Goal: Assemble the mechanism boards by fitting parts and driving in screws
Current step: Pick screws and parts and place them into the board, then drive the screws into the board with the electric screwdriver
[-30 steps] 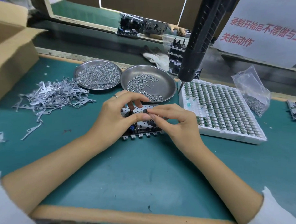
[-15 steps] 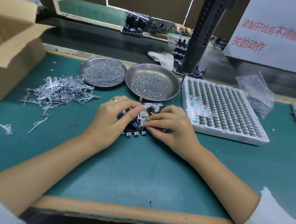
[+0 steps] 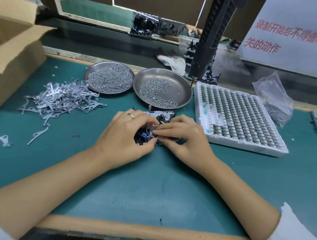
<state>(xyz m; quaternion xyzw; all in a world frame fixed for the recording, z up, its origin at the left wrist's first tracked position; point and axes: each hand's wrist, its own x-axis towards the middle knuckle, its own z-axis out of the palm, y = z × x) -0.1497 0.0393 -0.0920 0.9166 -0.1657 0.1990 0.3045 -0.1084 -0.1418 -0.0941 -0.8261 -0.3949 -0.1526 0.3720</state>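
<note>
Both my hands curl on the mechanism board (image 3: 159, 118), flat on the green mat (image 3: 152, 182), long axis running nine to three: left hand (image 3: 124, 136) grips its near-left corner, right hand (image 3: 186, 137) pinches a small metal part (image 3: 154, 126) onto it.

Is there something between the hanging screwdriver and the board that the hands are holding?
Nothing solid blocks it. The screwdriver hangs behind the board, its tip above the right screw dish's rim. Both hands cover the board's near half, so fingers lie over some of its surface.
</note>
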